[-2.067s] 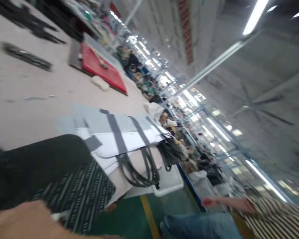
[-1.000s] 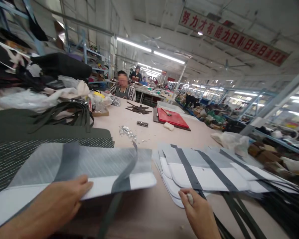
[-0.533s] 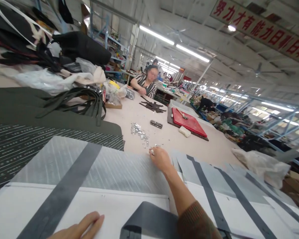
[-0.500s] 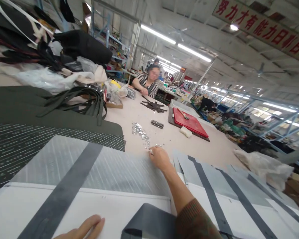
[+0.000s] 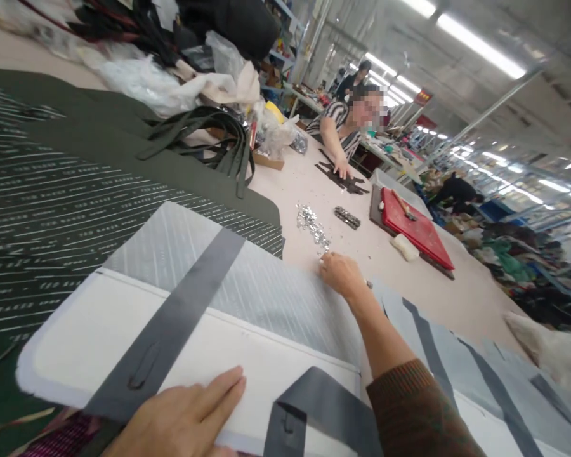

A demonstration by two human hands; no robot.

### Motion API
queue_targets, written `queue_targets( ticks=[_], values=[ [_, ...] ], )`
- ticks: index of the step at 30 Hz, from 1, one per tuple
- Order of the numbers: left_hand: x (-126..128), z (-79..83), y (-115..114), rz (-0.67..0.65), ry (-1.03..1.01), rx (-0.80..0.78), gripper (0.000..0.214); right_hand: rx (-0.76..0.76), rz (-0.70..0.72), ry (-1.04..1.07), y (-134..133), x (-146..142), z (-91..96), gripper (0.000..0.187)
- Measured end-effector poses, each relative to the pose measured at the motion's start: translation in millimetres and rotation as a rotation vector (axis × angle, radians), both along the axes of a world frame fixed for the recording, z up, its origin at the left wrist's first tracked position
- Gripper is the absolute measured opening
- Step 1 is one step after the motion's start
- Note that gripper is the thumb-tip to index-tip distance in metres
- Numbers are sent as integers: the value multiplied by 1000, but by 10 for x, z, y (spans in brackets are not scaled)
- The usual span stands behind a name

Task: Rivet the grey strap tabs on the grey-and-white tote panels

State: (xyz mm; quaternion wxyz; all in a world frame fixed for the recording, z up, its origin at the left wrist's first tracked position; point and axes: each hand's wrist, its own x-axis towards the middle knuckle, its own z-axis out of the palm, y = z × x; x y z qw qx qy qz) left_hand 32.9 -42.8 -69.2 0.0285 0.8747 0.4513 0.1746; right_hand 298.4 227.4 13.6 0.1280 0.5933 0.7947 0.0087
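Note:
A white and translucent grey panel (image 5: 99, 330) lies tilted in front of me, crossed by a dark grey strap (image 5: 190, 298) with a slot-shaped mark near its lower end. Another grey strap (image 5: 330, 390) is folded over at the panel's right part. My left hand (image 5: 181, 412) rests flat on the white part, fingers stretched out. Beyond the panel's far edge, my right hand (image 5: 343, 274) has its fingers pinched together beside a scatter of small shiny metal pieces (image 5: 311, 223). Whatever is between those fingertips is too small to make out.
Striped dark green fabric (image 5: 99, 222) and looped straps (image 5: 233, 143) lie left. Ahead, a co-worker's hand (image 5: 341, 168) touches dark strips (image 5: 335, 181). A hammer (image 5: 404, 206) sits on a red board (image 5: 428, 235), near a white block (image 5: 405, 247). More strapped panels (image 5: 428, 330) overlap at right.
The view has turned and tilted down. My left hand has come further over the panel. My right hand stays by the metal pieces, and the co-worker's hand now reaches onto the dark strips.

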Motion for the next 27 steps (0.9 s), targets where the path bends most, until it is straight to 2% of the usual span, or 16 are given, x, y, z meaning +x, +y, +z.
queue_targets(
  ticks=[3, 6, 9, 12, 14, 18, 21, 27],
  values=[
    [59, 130, 9, 40, -26, -95, 55, 15, -37, 75, -88, -61, 117, 28],
    [98, 171, 17, 44, -72, -172, 61, -38, -55, 192, -359, -225, 253, 31],
    [101, 263, 33, 42, -91, -226, 60, -170, -64, 341, -766, -466, 303, 36],
    [79, 404, 52, 26, -90, -257, 55, -356, -179, 637, -1152, -678, 273, 33],
    [68, 476, 64, 14, -84, -268, 52, -424, -259, 767, -1336, -770, 250, 28],
    [64, 505, 71, 5, -80, -257, 49, -362, -227, 731, -1516, -867, 247, 27],
    [66, 475, 58, 3, -72, -235, 49, -302, -164, 689, -1572, -934, 252, 28],
    [73, 432, 43, 4, -85, -214, 47, -229, -149, 636, -1670, -1063, 175, 26]
  ],
)
